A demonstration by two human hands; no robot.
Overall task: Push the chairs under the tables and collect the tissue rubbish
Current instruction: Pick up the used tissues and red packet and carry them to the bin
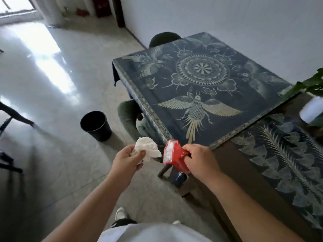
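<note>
**Both hands hold rubbish beside the patterned bench**

Head view: at lower centre, the left hand [128,158] has its fingers curled round a crumpled white tissue [147,149]. Just right of it, the right hand [199,158] pinches a red tissue packet [173,155]. A black bin [96,125] stands on the floor at centre left. 2 green chairs [127,117] sit tucked against the blue bench [201,88] in the upper right.

We're getting daylight from the bright window [16,5] top left, glaring white across the glossy pale tiled floor [43,67]. Edges bow and smear with motion blur; the dark patterned tablecloth [201,81] stays fairly sharp.
</note>
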